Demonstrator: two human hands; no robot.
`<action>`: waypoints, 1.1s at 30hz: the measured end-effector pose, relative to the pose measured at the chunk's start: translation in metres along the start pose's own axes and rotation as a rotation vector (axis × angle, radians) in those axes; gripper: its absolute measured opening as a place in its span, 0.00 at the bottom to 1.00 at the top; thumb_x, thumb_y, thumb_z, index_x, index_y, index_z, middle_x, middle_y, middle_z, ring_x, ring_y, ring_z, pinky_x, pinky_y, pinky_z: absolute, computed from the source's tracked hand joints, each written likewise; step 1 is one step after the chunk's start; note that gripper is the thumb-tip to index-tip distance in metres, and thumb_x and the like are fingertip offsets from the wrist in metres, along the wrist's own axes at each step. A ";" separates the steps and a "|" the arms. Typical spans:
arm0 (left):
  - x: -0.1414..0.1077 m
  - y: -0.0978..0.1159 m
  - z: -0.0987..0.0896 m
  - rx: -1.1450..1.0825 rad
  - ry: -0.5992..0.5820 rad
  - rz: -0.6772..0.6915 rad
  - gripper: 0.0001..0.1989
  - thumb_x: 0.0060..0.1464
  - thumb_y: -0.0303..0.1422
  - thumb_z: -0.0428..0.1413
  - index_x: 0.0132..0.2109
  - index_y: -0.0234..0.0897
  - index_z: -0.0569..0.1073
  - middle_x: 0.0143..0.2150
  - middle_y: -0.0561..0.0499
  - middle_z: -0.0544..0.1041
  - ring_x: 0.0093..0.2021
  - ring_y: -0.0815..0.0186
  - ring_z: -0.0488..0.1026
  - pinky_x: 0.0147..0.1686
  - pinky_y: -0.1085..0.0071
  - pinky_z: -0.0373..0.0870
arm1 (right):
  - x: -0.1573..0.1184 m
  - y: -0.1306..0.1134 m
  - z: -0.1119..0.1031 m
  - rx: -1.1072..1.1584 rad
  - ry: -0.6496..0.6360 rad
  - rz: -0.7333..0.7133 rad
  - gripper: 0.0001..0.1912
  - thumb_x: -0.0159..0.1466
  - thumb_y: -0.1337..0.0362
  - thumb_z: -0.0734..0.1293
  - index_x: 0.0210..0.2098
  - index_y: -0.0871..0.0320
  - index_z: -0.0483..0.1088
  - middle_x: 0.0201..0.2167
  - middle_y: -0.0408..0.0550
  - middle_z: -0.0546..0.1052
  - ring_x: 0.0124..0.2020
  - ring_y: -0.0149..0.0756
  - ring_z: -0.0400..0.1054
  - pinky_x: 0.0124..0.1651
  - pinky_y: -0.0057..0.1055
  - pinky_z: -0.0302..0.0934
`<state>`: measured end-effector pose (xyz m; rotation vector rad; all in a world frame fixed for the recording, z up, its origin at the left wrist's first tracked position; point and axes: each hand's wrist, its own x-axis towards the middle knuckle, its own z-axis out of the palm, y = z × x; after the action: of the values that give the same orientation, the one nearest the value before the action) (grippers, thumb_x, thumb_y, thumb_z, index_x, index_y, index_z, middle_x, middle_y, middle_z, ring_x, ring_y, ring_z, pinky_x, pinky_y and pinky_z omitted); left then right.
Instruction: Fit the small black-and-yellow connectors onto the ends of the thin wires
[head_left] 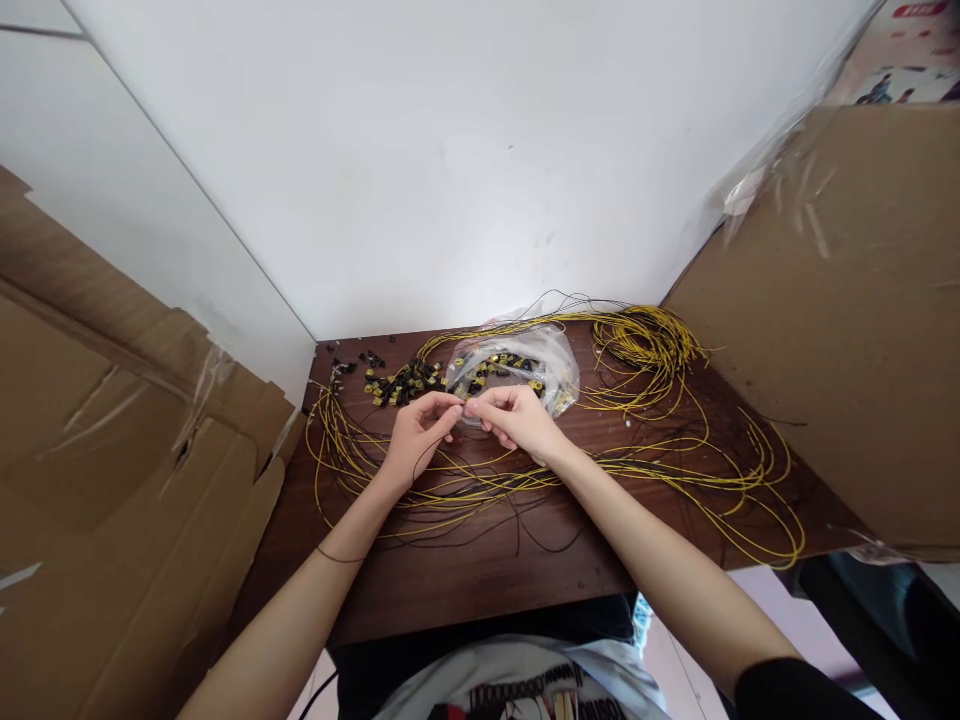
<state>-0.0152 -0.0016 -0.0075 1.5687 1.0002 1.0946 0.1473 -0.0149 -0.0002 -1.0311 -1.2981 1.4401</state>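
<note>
My left hand [421, 432] and my right hand [519, 420] meet fingertip to fingertip above the middle of the brown table. Pinched in the left fingers is a thin black wire [417, 462], which seems to run down past the palm and loop over the forearm. The right thumb and index finger press together at the same spot; whatever small piece they grip is hidden. Just behind the hands lies a clear plastic bag [564, 362] with small black and yellow parts in it. More black and yellow parts [405, 383] are heaped left of the bag.
Long yellow and black wires [630, 468] stretch across the table [480, 585] under my forearms. A coiled wire bundle [651, 340] sits at the back right. Cardboard boxes flank both sides, left [142, 480] and right [862, 300]; a white wall [480, 170] rises behind.
</note>
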 end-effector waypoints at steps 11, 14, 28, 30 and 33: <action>0.000 0.003 0.000 0.028 -0.002 -0.034 0.11 0.48 0.37 0.57 0.35 0.32 0.74 0.27 0.52 0.73 0.21 0.74 0.65 0.23 0.76 0.65 | 0.000 -0.002 0.000 0.057 0.061 0.021 0.16 0.53 0.54 0.67 0.26 0.64 0.70 0.15 0.37 0.64 0.10 0.17 0.50 0.09 0.16 0.42; 0.000 0.002 0.000 0.034 -0.010 -0.032 0.11 0.48 0.37 0.57 0.34 0.32 0.74 0.26 0.53 0.71 0.21 0.74 0.64 0.22 0.76 0.65 | 0.001 -0.001 0.000 0.072 0.094 0.006 0.16 0.53 0.54 0.67 0.25 0.63 0.69 0.14 0.36 0.64 0.09 0.17 0.50 0.09 0.16 0.42; -0.001 0.003 0.001 0.020 -0.003 -0.038 0.10 0.48 0.36 0.57 0.34 0.32 0.74 0.25 0.53 0.71 0.21 0.75 0.64 0.23 0.77 0.65 | 0.003 -0.002 -0.002 0.077 0.268 -0.055 0.17 0.54 0.51 0.67 0.27 0.62 0.68 0.14 0.36 0.62 0.10 0.19 0.51 0.09 0.17 0.44; -0.001 0.004 0.000 0.025 -0.001 -0.037 0.10 0.47 0.36 0.57 0.33 0.32 0.74 0.25 0.53 0.71 0.21 0.75 0.64 0.22 0.77 0.65 | 0.003 -0.002 -0.003 0.042 0.257 -0.053 0.18 0.54 0.51 0.66 0.29 0.62 0.69 0.15 0.37 0.64 0.11 0.19 0.52 0.09 0.17 0.45; -0.001 0.004 0.001 0.020 0.003 -0.039 0.10 0.47 0.36 0.58 0.33 0.32 0.74 0.25 0.54 0.71 0.21 0.74 0.64 0.22 0.76 0.65 | 0.002 -0.001 -0.002 -0.017 0.206 -0.065 0.19 0.56 0.50 0.64 0.33 0.62 0.69 0.18 0.38 0.67 0.12 0.20 0.54 0.09 0.17 0.47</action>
<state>-0.0143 -0.0039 -0.0038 1.5579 1.0425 1.0639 0.1485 -0.0124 0.0003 -1.1076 -1.1860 1.2411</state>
